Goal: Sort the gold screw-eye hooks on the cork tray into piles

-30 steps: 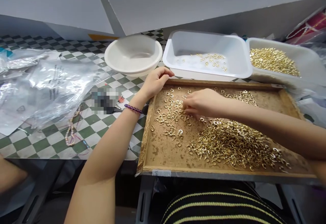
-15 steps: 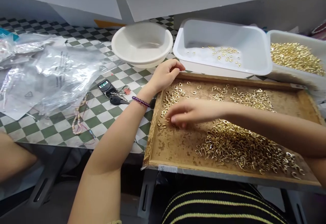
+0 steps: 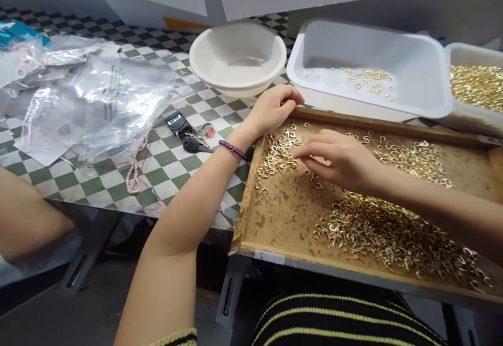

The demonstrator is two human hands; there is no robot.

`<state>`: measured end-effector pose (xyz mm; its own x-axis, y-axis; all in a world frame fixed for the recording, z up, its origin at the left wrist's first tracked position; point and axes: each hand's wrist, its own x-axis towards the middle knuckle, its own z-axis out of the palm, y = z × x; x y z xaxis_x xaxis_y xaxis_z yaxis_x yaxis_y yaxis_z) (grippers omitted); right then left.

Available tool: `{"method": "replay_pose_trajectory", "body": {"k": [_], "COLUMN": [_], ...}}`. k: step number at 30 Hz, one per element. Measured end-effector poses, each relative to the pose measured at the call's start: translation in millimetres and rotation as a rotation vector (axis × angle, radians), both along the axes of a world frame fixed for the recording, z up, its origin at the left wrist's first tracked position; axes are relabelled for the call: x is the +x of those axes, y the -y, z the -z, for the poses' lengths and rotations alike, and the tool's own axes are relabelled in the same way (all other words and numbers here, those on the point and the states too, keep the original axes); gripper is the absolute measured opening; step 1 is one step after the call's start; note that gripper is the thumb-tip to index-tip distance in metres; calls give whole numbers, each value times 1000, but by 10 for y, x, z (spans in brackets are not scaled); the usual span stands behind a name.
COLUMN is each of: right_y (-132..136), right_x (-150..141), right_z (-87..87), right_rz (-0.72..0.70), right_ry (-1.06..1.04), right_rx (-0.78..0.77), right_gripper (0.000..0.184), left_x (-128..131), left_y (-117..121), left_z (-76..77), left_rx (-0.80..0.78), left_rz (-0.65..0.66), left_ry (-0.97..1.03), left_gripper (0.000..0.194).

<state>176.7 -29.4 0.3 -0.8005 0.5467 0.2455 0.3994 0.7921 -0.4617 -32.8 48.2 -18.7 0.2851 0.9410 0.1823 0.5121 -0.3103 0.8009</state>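
A shallow wooden tray (image 3: 288,220) holds many small gold hooks. My left hand (image 3: 276,107) is closed over its far left corner, fingers curled at the rim and a purple bead bracelet (image 3: 232,150) on the wrist. Inside the tray, my right hand (image 3: 341,160) reaches leftward with thumb and forefinger apart. Its fingertips are at the edge of a small cluster of hooks (image 3: 280,154) by the left wall. A larger heap of hooks (image 3: 393,236) lies below my right forearm, and another group of hooks (image 3: 412,160) lies beyond it. A few loose hooks are just under the right hand.
Behind the tray stand a white round bowl (image 3: 204,68), a white rectangular tub (image 3: 416,99) with scattered gold pieces and another tub of gold pieces (image 3: 477,86). Plastic bags (image 3: 98,99), keys (image 3: 192,144) and a bead string (image 3: 132,175) lie left. Another person's arm (image 3: 31,215) shows at far left.
My right hand has moved up from the tray's left side, and its fingers have spread. The hooks by the left wall now lie closer together. The view has shifted slightly; my left hand stays at the corner.
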Motion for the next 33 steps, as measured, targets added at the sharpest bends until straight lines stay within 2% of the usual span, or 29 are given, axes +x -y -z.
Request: {"method": "replay_pose_trajectory", "body": {"k": [4,7,10,13,19,23,25,30,33], "right_y": [-38,-22,17,16,38,90,7,-275,-112], "right_x": [-49,-76,-36,56,144,-18,-112,-188,-184], "right_z": [119,228,332,371,303,321,328,255,279], "right_rz": [-43,-168,-255,-243,-185,-306,-340,-210,-346], "right_ry": [88,163,230,280,294,260,283,283,216], "right_rx": [291,399,372,305,251,223,164,59,132], "right_gripper": [35,47,67,84,88,96,97,97,90], "left_x": [2,1,1,1,-1,7,10,7,4], "left_y": [1,-5,-20,-33,-27,-11,-1,6,-9], "left_z": [8,12,21,30,23,-1,-11,-10,0], "left_rx": [8,5,-2,-13,-19,-40,-48,-45,-37], "left_rz": [-1,1,3,5,4,-6,-8,-5,3], "left_ry": [10,24,48,71,84,82,98,114,95], "left_gripper": [31,31,32,31,31,32,32,31,32]}}
